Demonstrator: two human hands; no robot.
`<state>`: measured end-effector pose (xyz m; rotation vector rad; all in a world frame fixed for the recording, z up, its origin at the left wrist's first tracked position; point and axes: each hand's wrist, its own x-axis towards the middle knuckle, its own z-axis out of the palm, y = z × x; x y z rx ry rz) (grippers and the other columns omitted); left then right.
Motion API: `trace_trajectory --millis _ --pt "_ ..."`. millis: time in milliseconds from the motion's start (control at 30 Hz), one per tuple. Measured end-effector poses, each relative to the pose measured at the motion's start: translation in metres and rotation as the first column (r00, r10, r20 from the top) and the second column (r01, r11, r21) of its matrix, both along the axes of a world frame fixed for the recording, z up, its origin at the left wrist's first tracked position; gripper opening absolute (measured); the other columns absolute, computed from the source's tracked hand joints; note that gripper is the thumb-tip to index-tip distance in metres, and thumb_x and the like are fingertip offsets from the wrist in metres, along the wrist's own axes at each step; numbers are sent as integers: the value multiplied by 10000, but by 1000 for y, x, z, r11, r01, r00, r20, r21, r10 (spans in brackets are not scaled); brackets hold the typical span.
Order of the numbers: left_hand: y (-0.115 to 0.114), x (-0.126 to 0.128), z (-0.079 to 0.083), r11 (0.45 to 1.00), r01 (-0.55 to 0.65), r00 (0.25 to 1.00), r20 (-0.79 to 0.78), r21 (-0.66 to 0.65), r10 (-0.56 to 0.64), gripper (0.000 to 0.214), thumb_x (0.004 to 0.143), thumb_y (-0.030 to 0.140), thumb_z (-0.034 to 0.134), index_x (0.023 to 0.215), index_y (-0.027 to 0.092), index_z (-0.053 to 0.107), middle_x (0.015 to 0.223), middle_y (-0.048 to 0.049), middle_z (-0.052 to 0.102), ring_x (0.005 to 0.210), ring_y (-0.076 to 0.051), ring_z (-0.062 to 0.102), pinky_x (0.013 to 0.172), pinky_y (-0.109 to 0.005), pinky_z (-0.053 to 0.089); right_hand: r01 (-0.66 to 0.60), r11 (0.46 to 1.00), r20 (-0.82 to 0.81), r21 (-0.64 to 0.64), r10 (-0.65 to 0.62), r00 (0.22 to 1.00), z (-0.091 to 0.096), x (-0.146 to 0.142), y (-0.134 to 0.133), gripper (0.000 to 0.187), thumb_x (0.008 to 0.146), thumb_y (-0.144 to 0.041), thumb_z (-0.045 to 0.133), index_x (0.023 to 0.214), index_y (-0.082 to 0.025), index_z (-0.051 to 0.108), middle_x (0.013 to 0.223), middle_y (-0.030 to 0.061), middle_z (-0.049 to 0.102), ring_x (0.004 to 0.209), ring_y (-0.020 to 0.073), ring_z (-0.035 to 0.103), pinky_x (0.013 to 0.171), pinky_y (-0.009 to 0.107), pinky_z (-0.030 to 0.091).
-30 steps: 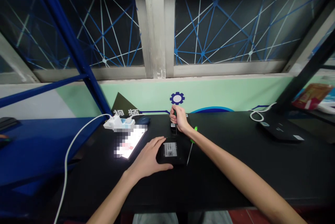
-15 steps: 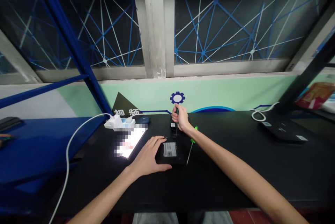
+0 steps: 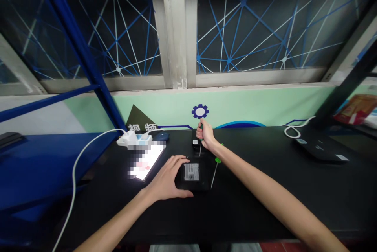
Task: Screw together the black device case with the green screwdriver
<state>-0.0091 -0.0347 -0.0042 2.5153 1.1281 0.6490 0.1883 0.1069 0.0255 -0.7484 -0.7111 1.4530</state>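
Box (image 3: 193, 172) lies label-up on the table (image 3: 206, 220) before you, your left hand (image 3: 167, 177) spread wide, gripping its far and near edges between fingers and thumb. Your right hand (image 3: 207, 133) curls tightly round a screwdriver (image 3: 200, 149); you can't tell whether its tip touches. The casing is probably light, stiff, slightly slippery plastic: brace opposite edges.

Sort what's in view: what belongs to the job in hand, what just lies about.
In the job:
labelled black case, left hand spread against it
held screwdriver, in the right hand

Apparently just lying about:
green-handled screwdriver, possibly a spare
lit phone
white power strip
black device, far right
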Motion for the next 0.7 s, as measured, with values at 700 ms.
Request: trace_trajectory --millis 700 --pt "8 -4 9 982 60 998 -40 180 -54 903 623 581 794 1374 222 446 1374 -136 487 1248 -371 479 1077 -500 370 -67 989 -47 -131 61 997 2 -1 0 426 922 -517 597 715 -218 375 464 -114 323 342 27 201 276 113 188"
